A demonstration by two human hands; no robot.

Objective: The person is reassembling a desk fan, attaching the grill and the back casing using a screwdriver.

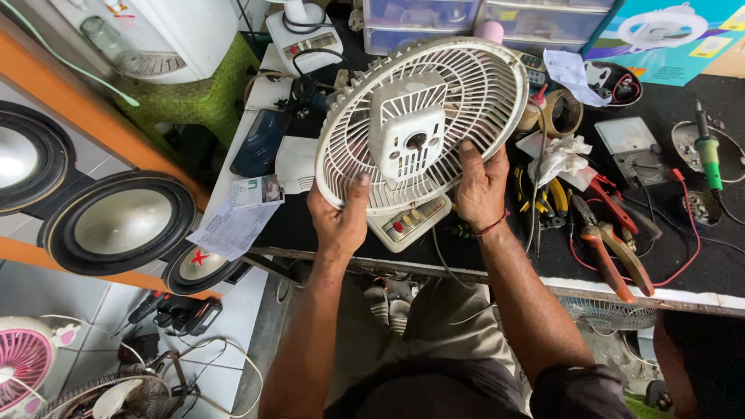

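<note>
I hold a round cream-white fan guard point(466, 101) upright over the near edge of a dark workbench point(698, 256). Its square motor housing point(409, 128) faces me at the centre. My left hand point(340, 221) grips the lower left rim, thumb on the grille. My right hand point(481, 186), a red thread at the wrist, grips the lower right rim. Below the guard sits the fan's base panel point(411, 221) with coloured buttons.
Pliers with orange-red handles point(613, 248), a red wire point(687, 233), crumpled tissue point(563, 155), a tape roll point(563, 112) and a green soldering iron point(708, 155) lie at right. Papers point(233, 225) rest at left. Speaker cones point(116, 221) lean on the floor, beside a pink fan point(23, 361).
</note>
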